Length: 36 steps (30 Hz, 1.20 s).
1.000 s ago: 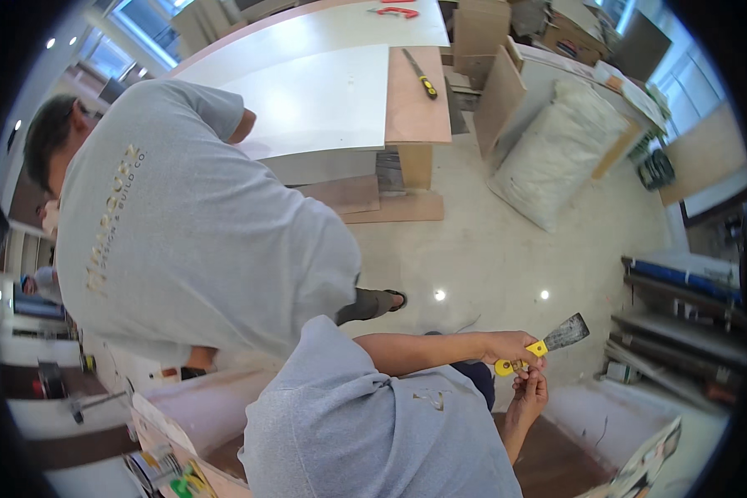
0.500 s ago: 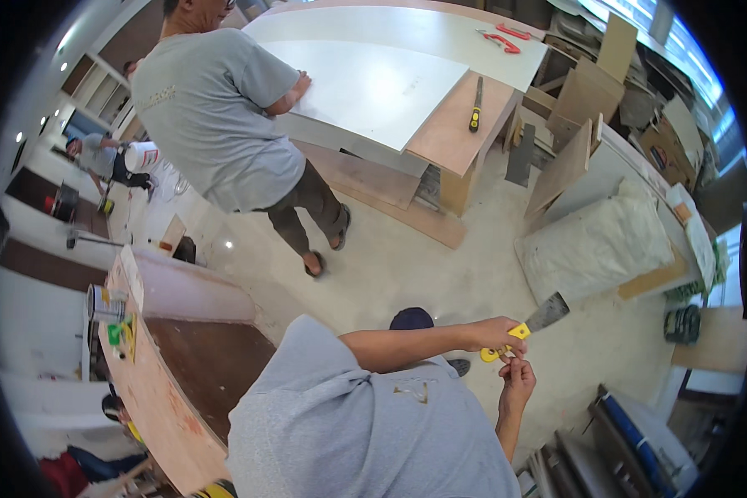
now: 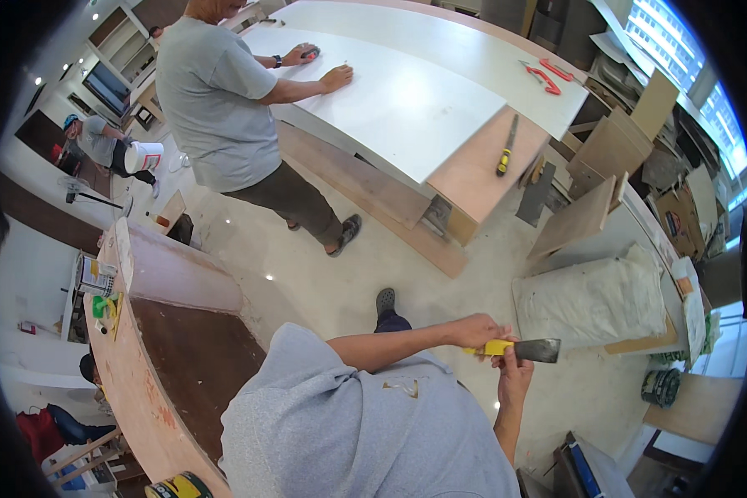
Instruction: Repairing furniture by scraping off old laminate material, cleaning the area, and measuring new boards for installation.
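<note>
My left hand (image 3: 473, 330) is closed at the yellow handle of a putty knife (image 3: 536, 350), whose dark metal blade points to the right. My right hand (image 3: 515, 372) reaches up from below and grips the same knife where the handle meets the blade. Both hands are in front of my grey shirt, low in the view.
A co-worker (image 3: 212, 112) leans over white boards (image 3: 415, 100) bearing red tools (image 3: 542, 79) and a file (image 3: 506, 149). Another person (image 3: 100, 145) is near a bucket (image 3: 144, 158). A curved wooden unit (image 3: 120, 349) stands left; a bulky sack (image 3: 589, 303) and stacked offcuts stand right.
The view has swung round. The putty knife has turned from tilting upward to lying nearly level, and my right fingers have moved onto it. The co-worker's hands now show on the board.
</note>
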Tool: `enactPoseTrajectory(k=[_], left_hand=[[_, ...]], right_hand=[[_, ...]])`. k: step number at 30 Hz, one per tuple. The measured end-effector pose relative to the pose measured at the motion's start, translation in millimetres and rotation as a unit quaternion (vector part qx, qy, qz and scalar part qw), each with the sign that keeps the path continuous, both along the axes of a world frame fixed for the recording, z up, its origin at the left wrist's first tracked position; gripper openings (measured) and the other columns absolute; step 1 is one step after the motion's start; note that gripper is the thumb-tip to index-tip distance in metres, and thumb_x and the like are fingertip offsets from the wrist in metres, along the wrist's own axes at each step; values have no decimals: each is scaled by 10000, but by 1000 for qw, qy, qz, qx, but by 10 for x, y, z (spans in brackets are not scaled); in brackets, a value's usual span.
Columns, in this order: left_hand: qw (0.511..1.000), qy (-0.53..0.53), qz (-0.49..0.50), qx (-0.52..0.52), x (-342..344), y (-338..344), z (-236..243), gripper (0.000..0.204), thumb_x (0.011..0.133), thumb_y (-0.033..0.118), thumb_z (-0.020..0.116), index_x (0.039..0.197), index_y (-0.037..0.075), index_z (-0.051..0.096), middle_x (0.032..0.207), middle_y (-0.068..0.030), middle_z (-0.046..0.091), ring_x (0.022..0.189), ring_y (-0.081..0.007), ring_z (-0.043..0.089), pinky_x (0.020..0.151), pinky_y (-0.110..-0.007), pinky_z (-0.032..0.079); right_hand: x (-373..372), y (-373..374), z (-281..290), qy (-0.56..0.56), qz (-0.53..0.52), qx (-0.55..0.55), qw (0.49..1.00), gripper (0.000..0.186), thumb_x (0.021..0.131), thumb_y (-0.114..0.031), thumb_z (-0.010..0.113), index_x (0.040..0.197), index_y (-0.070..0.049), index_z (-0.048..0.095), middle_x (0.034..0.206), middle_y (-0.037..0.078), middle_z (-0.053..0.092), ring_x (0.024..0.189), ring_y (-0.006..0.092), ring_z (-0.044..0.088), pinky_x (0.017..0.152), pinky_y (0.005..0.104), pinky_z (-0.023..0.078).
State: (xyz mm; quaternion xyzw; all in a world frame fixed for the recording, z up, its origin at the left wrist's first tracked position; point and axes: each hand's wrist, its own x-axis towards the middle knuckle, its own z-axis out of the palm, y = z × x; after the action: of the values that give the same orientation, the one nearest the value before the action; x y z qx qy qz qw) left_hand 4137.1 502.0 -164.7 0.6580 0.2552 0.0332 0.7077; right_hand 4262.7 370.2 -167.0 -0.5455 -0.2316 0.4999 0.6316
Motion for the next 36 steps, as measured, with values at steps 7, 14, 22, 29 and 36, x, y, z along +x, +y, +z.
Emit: enactPoseTrajectory(k=[7, 14, 22, 29, 36], left_hand=[[831, -2, 555, -40, -1617, 2404, -814, 226, 812, 225, 631, 944, 51, 575, 749, -33, 585, 610, -112, 551, 526, -263, 470], [740, -72, 655, -135, -2161, 3951, -1017, 354, 804, 332, 651, 791, -16, 588, 652, -47, 560, 548, -126, 545, 479, -256, 451], [691, -50, 710, -124, -2562, 4321, -882, 359, 807, 334, 656, 680, 6, 581, 629, -67, 589, 529, -145, 573, 487, -247, 461], [688, -34, 709, -151, -3041, 4755, -858, 362, 800, 362, 661, 731, 15, 590, 696, -78, 626, 590, -156, 617, 533, -248, 477], [675, -59, 726, -117, -3819, 5624, -1184, 351, 798, 342, 666, 719, 7, 593, 671, -47, 594, 583, -136, 581, 525, -259, 467]], right_hand=[[-728, 1411, -28, -34, -140, -52, 988, 297, 900, -244, 552, 1050, 9, 510, 877, 116, 617, 563, 155, 571, 502, 251, 449], [-1188, 3064, 35, -145, -9, -11, 989, 254, 847, -39, 591, 1078, 21, 504, 846, 93, 588, 614, 120, 557, 550, 233, 449], [-1393, 4430, -177, -295, 127, 55, 945, 179, 852, -58, 590, 1008, 11, 535, 852, 62, 579, 652, 104, 560, 568, 210, 466], [-1574, 4973, -181, -303, 227, 71, 923, 154, 895, -68, 515, 1033, -15, 472, 945, 103, 583, 708, 127, 571, 569, 231, 499], [-1949, 5316, -160, -328, 249, -1, 911, 141, 899, -74, 512, 1027, -22, 485, 910, 76, 601, 713, 96, 568, 554, 214, 487]])
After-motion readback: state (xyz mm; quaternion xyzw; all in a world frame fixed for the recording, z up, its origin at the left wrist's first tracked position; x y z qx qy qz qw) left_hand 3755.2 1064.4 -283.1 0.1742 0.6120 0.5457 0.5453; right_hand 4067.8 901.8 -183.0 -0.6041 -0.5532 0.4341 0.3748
